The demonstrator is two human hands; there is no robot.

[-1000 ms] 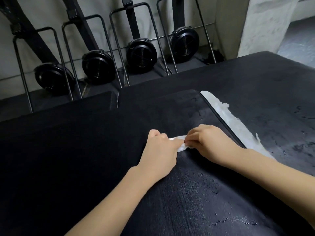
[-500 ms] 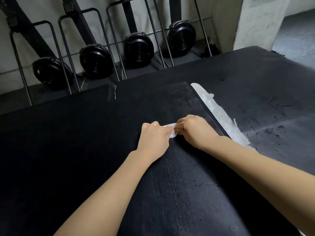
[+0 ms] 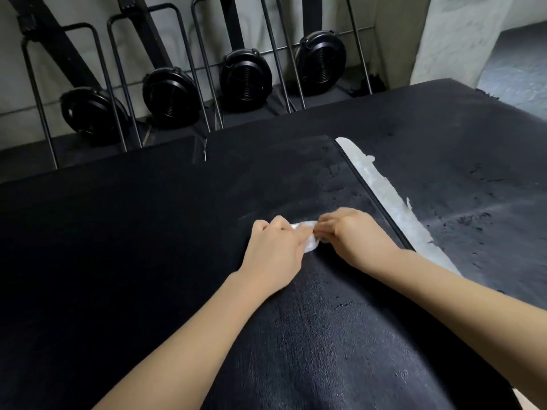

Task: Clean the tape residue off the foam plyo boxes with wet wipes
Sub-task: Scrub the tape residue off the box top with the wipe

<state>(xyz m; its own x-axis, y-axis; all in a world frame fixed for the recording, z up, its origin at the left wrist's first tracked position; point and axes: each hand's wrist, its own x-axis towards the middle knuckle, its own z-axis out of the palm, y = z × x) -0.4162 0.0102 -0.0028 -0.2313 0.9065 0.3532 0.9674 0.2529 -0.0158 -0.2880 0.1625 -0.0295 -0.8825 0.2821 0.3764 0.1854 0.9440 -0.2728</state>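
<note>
4 black fan-wheel machines (image 3: 245, 81) stand upright in thin metal frames (image 3: 118, 84) against the pale wall (image 3: 88, 10).

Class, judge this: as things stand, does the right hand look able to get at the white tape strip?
Probably yes: the tape strip lies bare just beside the right hand, though that hand pinches the wipe.

Matt, rough black foam box (image 3: 148, 247) (pitted, flaking), patchy whitish tape residue (image 3: 387, 199), crumpled cloth-like wipe (image 3: 307, 235)

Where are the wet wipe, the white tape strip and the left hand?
wet wipe (image 3: 307, 235), head view, its bunched middle between both hands.
white tape strip (image 3: 381, 189), head view, its middle stretch.
left hand (image 3: 273, 253), head view, its back.
</note>
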